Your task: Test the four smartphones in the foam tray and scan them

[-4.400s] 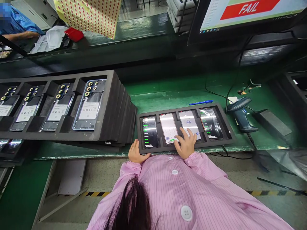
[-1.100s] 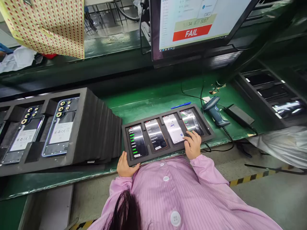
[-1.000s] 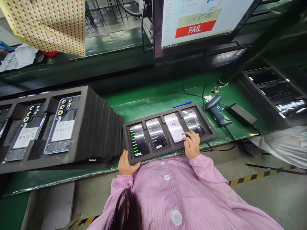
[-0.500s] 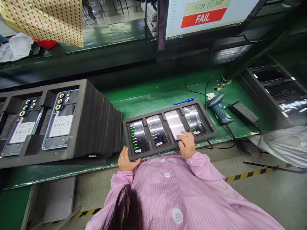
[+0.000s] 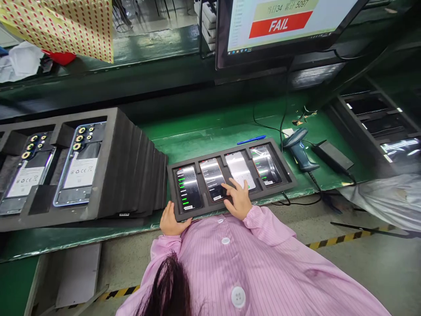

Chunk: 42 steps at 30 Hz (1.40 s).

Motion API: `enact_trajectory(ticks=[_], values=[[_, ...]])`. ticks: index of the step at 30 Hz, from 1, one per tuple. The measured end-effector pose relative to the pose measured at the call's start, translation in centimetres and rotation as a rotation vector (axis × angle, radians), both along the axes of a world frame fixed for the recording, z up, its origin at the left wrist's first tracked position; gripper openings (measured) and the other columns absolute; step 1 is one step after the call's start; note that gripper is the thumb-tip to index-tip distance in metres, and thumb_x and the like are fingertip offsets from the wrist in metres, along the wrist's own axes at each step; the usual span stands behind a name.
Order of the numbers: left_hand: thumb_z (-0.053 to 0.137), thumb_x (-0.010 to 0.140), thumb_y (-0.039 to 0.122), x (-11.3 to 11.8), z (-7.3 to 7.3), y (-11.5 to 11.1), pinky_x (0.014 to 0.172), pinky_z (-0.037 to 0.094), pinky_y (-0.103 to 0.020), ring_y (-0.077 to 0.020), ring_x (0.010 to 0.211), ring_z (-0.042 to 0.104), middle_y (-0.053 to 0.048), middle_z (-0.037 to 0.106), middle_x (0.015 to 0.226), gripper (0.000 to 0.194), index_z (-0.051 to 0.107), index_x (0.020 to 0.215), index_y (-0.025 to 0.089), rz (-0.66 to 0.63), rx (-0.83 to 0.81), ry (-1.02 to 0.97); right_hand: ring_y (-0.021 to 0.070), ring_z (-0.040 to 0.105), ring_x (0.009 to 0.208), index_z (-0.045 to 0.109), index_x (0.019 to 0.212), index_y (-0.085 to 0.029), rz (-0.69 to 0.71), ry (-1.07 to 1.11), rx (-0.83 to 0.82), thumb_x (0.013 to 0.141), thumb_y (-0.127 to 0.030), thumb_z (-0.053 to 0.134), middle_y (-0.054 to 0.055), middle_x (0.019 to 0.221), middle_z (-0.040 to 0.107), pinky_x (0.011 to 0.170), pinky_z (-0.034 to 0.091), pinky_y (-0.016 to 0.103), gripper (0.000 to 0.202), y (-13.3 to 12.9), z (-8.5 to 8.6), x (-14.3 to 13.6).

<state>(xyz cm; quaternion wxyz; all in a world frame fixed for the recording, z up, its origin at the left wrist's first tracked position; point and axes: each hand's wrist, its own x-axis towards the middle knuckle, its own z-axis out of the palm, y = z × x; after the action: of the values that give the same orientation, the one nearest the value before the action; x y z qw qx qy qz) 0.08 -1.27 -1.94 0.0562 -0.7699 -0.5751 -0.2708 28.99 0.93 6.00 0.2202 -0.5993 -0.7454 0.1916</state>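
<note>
A dark foam tray (image 5: 204,210) lies at the bench's front edge and holds several smartphones, screens up. My left hand (image 5: 171,220) rests against its front left corner, fingers stretched along the side and thumb apart at the front. Above the tray, my right hand (image 5: 238,199) is open with fingers spread. Its index finger is over the lower right of the second phone (image 5: 212,177), which has a dark screen; contact cannot be made out. Other fingers cover part of the third phone (image 5: 237,166), whose screen is white. The leftmost phone (image 5: 188,186) and the rightmost phone (image 5: 265,164) show green marks.
At the left stands a tall stack of foam trays (image 5: 131,171); its top one holds open-backed phones (image 5: 80,169). A blue pen (image 5: 251,139), a barcode scanner (image 5: 301,151) and a black box (image 5: 333,156) with cables lie beyond and right. A monitor (image 5: 279,24) reads FAIL.
My right hand has moved left, from the third phone's lower part toward the second phone, and its fingers have spread. The third phone's screen now shows a small green spot. My left hand stays.
</note>
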Motion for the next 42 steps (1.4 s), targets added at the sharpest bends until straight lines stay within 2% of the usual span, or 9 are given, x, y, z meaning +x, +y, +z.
enact_trajectory(ticks=[4,7,10,13,16,23,28,31,42], values=[[0.069,0.055,0.053,0.0,0.0,0.0,0.084,0.048,-0.040,-0.0308,0.100,0.060,-0.022,0.058,0.116,0.094,0.035,0.131,0.008,0.015,0.008,-0.003,0.0301,0.042,0.114,0.057,0.087,-0.019,-0.332,-0.171,0.196,0.080,-0.025,0.046,0.011,0.109,0.060,0.097,0.021,0.060,0.014,-1.5,-0.8,2.6],[0.068,0.056,0.054,-0.1,-0.2,-0.1,0.084,0.048,-0.040,-0.0308,0.101,0.060,-0.021,0.057,0.117,0.092,0.037,0.130,0.009,0.030,-0.023,0.003,0.0329,0.038,0.114,0.063,0.095,-0.022,-0.361,-0.303,0.132,0.080,-0.028,0.049,0.012,0.119,0.051,0.093,0.024,0.060,0.021,-1.9,-1.1,3.8],[0.068,0.056,0.053,-0.3,-0.4,-0.3,0.085,0.048,-0.041,-0.0310,0.101,0.060,-0.020,0.058,0.117,0.088,0.040,0.128,0.010,0.044,-0.061,-0.016,0.0363,0.032,0.119,0.066,0.096,-0.026,-0.346,-0.347,0.044,0.081,-0.029,0.049,0.011,0.131,0.041,0.091,0.022,0.065,0.023,-1.8,-1.1,4.0],[0.068,0.056,0.053,-0.4,-0.7,-0.4,0.086,0.047,-0.042,-0.0312,0.102,0.059,-0.019,0.057,0.118,0.085,0.042,0.126,0.011,0.066,-0.104,-0.046,0.0385,0.028,0.121,0.066,0.096,-0.025,-0.475,-0.356,0.062,0.081,-0.029,0.048,0.011,0.138,0.034,0.090,0.020,0.068,0.024,-1.6,-1.0,4.2],[0.067,0.057,0.052,-0.4,-0.7,-0.3,0.086,0.046,-0.041,-0.0307,0.101,0.059,-0.019,0.057,0.119,0.087,0.039,0.129,0.011,0.057,-0.094,-0.025,0.0404,0.028,0.120,0.066,0.095,-0.023,-0.591,-0.380,0.078,0.082,-0.030,0.046,0.013,0.138,0.035,0.086,0.022,0.071,0.026,-1.4,-0.8,4.6],[0.068,0.056,0.053,-0.2,-0.2,-0.1,0.082,0.047,-0.039,-0.0302,0.099,0.060,-0.020,0.058,0.116,0.092,0.037,0.131,0.009,0.048,-0.029,0.008,0.0377,0.029,0.122,0.069,0.091,-0.028,-0.321,-0.346,0.042,0.081,-0.029,0.048,0.006,0.136,0.042,0.090,0.023,0.066,0.024,-1.0,-0.2,4.0],[0.070,0.055,0.050,-0.4,-0.4,-0.2,0.084,0.047,-0.041,-0.0319,0.099,0.059,-0.021,0.057,0.117,0.092,0.038,0.130,0.008,0.029,-0.056,-0.030,0.0378,0.030,0.121,0.068,0.094,-0.024,-0.496,-0.339,0.116,0.081,-0.031,0.047,0.009,0.134,0.044,0.089,0.024,0.067,0.025,-1.0,-0.9,5.2],[0.068,0.056,0.052,-0.5,-0.6,-0.3,0.084,0.047,-0.041,-0.0312,0.100,0.060,-0.020,0.057,0.118,0.090,0.038,0.130,0.010,0.045,-0.071,-0.015,0.0389,0.030,0.120,0.068,0.094,-0.023,-0.542,-0.343,0.124,0.082,-0.032,0.046,0.011,0.134,0.044,0.088,0.023,0.069,0.026,-1.1,-1.2,5.9],[0.068,0.055,0.053,-0.1,-0.2,-0.1,0.082,0.048,-0.040,-0.0304,0.097,0.061,-0.019,0.059,0.115,0.091,0.038,0.130,0.010,0.050,-0.017,-0.003,0.0360,0.031,0.121,0.068,0.091,-0.025,-0.450,-0.326,0.118,0.081,-0.028,0.046,0.007,0.133,0.044,0.091,0.024,0.065,0.024,-0.5,-1.0,4.9]])
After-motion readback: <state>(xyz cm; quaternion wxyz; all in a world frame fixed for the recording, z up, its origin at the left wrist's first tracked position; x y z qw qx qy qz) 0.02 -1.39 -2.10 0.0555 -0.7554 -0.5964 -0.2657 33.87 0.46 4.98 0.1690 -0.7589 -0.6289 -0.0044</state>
